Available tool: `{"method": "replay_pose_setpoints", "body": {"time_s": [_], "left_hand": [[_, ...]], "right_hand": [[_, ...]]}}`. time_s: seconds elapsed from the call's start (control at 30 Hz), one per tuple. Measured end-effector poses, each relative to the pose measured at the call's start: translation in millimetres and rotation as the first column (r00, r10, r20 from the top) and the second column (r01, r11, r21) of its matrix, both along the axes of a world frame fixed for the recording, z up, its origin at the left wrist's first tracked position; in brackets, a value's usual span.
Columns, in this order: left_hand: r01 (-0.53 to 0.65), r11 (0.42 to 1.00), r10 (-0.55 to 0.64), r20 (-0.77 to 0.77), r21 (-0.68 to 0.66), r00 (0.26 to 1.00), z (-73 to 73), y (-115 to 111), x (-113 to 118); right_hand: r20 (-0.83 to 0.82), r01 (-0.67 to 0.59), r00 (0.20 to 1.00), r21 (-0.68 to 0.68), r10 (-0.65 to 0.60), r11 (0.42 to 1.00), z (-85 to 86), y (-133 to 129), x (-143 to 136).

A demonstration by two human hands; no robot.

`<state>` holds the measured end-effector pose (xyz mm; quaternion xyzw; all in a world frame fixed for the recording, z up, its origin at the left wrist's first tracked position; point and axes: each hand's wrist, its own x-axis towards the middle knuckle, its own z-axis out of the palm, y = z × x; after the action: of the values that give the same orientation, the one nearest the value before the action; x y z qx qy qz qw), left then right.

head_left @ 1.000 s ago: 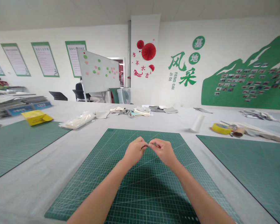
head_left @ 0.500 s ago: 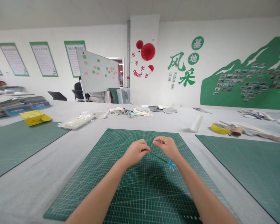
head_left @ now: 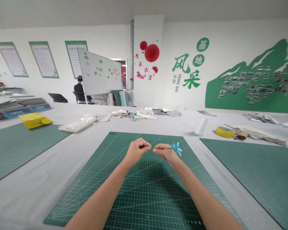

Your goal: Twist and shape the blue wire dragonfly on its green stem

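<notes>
Fabric scraps (head_left: 144, 114) are strewn on a pale table (head_left: 26, 191) before a wall (head_left: 105, 38) decorated with red paper fans (head_left: 152, 53) and a green mountain (head_left: 230, 99).
A yellow box (head_left: 33, 120) is set near a plastic packet (head_left: 78, 124) at left, yellow tape (head_left: 224, 132) beside a brown roll (head_left: 242, 135) at right; a whiteboard (head_left: 102, 83) is dotted with pink and green shapes (head_left: 100, 61).

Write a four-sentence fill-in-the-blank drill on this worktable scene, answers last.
The thin green stem ends in petal-like strips coloured mainly ____.
Between the bare left hand and bare right hand, those strips are nearer the ____ one.
The yellow card box sits at the far edge of the flat green mat on the picture's ____ side.
The short brown cardboard tube lies beside a round tape roll coloured ____.
Missing words: blue; right; left; yellow.
</notes>
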<state>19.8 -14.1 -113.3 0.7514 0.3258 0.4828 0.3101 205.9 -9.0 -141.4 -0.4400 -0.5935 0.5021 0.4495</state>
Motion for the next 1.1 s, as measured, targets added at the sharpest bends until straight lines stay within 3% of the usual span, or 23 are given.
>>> {"method": "replay_pose_setpoints", "body": {"time_s": [0.27, 0.6, 0.8, 1.1], "left_hand": [[-0.215, 0.976, 0.215, 0.026, 0.030, 0.976, -9.8, 8.8, -1.9], [-0.354, 0.933, 0.355, -0.014, 0.062, 0.935, -14.2, 11.5, -3.3], [-0.344, 0.921, 0.369, -0.123, 0.184, 0.921, -13.9, 8.1, -1.9], [-0.236, 0.934, 0.324, -0.356, 0.269, 0.877, -11.6, -1.0, 0.5]], "right_hand": [[0.112, 0.043, 0.992, 0.070, -0.051, 0.997, -0.2, -3.8, -9.5], [0.329, -0.058, 0.943, 0.297, -0.045, 0.953, 10.2, -19.0, -26.2], [0.402, -0.060, 0.907, 0.423, -0.128, 0.904, 18.1, -29.7, -32.0], [0.353, 0.048, 0.894, 0.535, -0.274, 0.843, 22.8, -33.7, -28.8]]}}
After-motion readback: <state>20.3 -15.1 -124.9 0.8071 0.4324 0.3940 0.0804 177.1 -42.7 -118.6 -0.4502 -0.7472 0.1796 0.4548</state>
